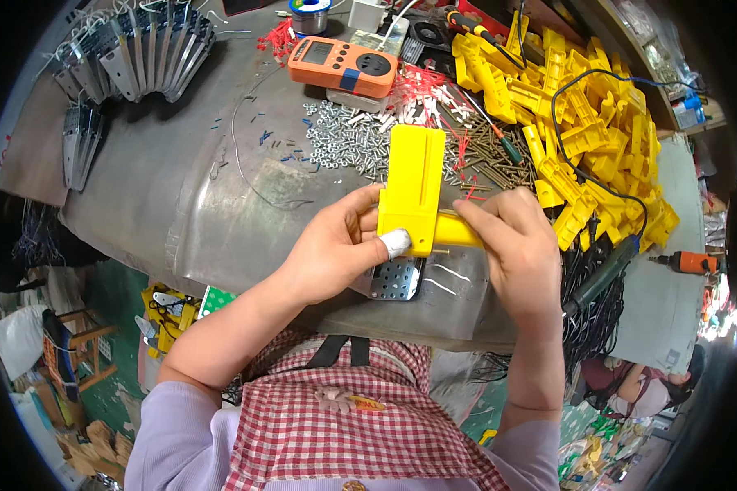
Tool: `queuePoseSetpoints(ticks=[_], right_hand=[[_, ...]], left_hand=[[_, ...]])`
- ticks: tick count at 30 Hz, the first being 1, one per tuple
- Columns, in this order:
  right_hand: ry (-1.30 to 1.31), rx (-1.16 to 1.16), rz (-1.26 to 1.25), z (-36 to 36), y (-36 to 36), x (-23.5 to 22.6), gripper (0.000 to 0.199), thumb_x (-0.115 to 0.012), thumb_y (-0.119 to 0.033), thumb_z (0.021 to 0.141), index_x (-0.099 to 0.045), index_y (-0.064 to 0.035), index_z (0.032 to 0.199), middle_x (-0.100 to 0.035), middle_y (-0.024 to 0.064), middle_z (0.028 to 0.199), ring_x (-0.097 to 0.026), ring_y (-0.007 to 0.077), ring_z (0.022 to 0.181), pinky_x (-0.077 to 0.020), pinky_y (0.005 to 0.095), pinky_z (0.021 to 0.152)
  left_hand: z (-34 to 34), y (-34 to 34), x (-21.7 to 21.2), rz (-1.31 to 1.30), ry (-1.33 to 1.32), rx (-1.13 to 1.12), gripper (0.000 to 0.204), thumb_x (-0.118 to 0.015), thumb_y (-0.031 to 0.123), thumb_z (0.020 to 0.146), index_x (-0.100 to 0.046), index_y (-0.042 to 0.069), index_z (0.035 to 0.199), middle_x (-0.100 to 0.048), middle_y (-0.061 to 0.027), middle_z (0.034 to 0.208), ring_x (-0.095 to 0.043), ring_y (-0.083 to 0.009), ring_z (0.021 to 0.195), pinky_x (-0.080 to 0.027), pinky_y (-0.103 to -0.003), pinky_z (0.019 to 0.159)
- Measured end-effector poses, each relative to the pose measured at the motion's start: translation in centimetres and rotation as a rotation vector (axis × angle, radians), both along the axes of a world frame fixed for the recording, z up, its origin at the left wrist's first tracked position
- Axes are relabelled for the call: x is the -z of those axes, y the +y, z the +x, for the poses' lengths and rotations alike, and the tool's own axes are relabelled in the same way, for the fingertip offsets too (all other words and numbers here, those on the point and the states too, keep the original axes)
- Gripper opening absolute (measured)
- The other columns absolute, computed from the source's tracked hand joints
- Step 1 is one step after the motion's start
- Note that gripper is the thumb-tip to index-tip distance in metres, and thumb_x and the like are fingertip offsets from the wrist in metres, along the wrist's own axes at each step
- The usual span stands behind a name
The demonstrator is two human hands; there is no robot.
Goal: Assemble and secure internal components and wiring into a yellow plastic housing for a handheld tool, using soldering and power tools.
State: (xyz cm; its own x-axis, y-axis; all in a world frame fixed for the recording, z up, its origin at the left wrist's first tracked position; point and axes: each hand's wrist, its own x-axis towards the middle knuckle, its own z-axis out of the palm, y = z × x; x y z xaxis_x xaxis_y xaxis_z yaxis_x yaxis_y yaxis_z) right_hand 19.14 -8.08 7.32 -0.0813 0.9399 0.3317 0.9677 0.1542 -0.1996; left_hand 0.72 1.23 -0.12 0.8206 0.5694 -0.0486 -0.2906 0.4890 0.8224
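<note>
A yellow plastic housing (413, 184) with a wide flat body and a side handle is held above the bench's near edge. My left hand (336, 237) is closed on its left side, its white-wrapped thumb pressed against the front. My right hand (516, 245) is closed at the end of the handle (458, 230); what its fingertips touch there is partly hidden. Under the housing, a perforated metal plate (395, 280) shows, shiny and dark-edged. A thin brass-coloured pin or screw sticks out beside the housing's lower corner. Two short white wires (442, 286) lie to the right of the plate.
Behind my hands lie loose nuts (344, 135), long brass-coloured screws (495, 155) and an orange meter (344, 67). Yellow housings (585, 123) are heaped at the right, near a soldering iron (602, 274) and black cables. Metal blades (143, 53) stand at the far left.
</note>
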Motion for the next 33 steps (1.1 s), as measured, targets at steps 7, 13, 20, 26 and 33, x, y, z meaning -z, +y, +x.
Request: queuePoseSetpoints(ticks=[7, 13, 20, 26, 33], right_hand=[[0.290, 0.130, 0.042, -0.1, 0.3, 0.7, 0.022, -0.066, 0.001, 0.073, -0.063, -0.0040, 0.094, -0.060, 0.0115, 0.087, -0.058, 0.0296, 0.077, -0.0484, 0.0379, 0.070], [0.584, 0.126, 0.046, 1.1, -0.7, 0.0, 0.017, -0.061, 0.002, 0.080, -0.063, -0.0011, 0.097, -0.061, 0.0128, 0.092, -0.061, 0.0263, 0.084, -0.0485, 0.0323, 0.076], [0.253, 0.300, 0.101, 3.5, -1.4, 1.3, 0.017, -0.060, 0.002, 0.078, -0.062, -0.0013, 0.095, -0.061, 0.0125, 0.095, -0.060, 0.0282, 0.091, -0.0479, 0.0351, 0.079], [-0.118, -0.031, -0.089, 4.0, -1.7, 8.8, 0.023, -0.055, -0.006, 0.076, -0.057, -0.0038, 0.098, -0.058, 0.0098, 0.107, -0.057, 0.0271, 0.098, -0.0504, 0.0363, 0.080], [1.221, 0.043, 0.353, -1.3, 0.7, 2.4, 0.019, -0.055, 0.007, 0.087, -0.046, 0.0016, 0.102, -0.061, 0.0144, 0.096, -0.064, 0.0165, 0.081, -0.0535, 0.0277, 0.071]], left_hand=[[1.0, 0.4, -0.4, 0.115, 0.129, 0.031, 0.051, -0.060, 0.002, 0.087, -0.037, -0.005, 0.132, -0.058, -0.0109, 0.118, -0.056, -0.0161, 0.110, -0.045, -0.029, 0.095], [1.3, 0.3, 0.0, -0.055, -0.020, 0.034, 0.050, -0.061, 0.003, 0.087, -0.037, -0.006, 0.130, -0.058, -0.0126, 0.119, -0.058, -0.0177, 0.107, -0.046, -0.031, 0.095], [0.7, 2.0, 1.6, -0.011, 0.131, -0.282, 0.051, -0.061, 0.013, 0.087, -0.038, -0.001, 0.131, -0.059, -0.0118, 0.117, -0.060, -0.0213, 0.106, -0.048, -0.032, 0.091], [0.9, 1.6, 1.4, -0.140, -0.040, -0.207, 0.054, -0.060, 0.015, 0.086, -0.037, 0.002, 0.133, -0.052, -0.0132, 0.127, -0.055, -0.0259, 0.115, -0.045, -0.042, 0.098], [1.3, -0.2, 1.6, -0.166, -0.078, -0.185, 0.067, -0.069, 0.010, 0.079, -0.034, 0.004, 0.135, -0.050, -0.0117, 0.129, -0.054, -0.0258, 0.116, -0.044, -0.040, 0.099]])
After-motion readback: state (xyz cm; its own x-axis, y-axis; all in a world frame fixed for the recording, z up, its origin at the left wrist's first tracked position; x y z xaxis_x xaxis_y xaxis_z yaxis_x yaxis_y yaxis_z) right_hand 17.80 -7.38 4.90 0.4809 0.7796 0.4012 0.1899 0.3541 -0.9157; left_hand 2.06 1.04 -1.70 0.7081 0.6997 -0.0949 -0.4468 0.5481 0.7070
